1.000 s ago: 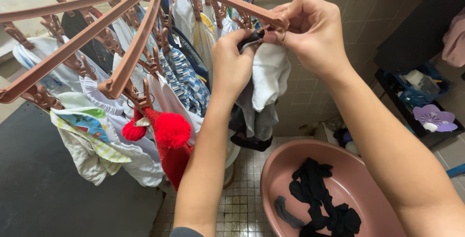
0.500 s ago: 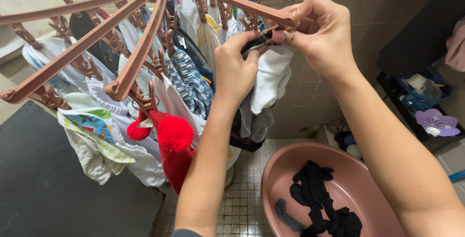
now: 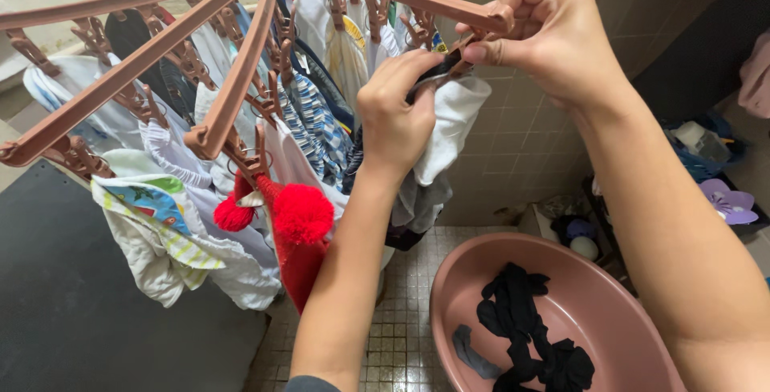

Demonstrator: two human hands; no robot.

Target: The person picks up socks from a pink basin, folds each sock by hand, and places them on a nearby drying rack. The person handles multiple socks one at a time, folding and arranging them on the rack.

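I see the brown hanging dryer filling the upper left, its arms fanning from a hub and hung with many small garments; a red piece with pompoms hangs lowest, near centre. Compared with a second ago, the whole rack sits larger and closer in my view, and both hands are lower against the right-hand arm of the dryer. Below right, the pink basin stands on the tiled floor with dark socks left in it, unchanged.

My judgement: the pegging at that arm's end is in its closing stage, not finished.

The white garment hangs just under the arm's tip, as before, bunched against the left hand. The left hand is closed, pinching a dark strip and the white cloth's top edge. The right hand is closed around the peg at the arm's tip, thumb pressing it; whether the peg has bitten the cloth, I cannot tell.
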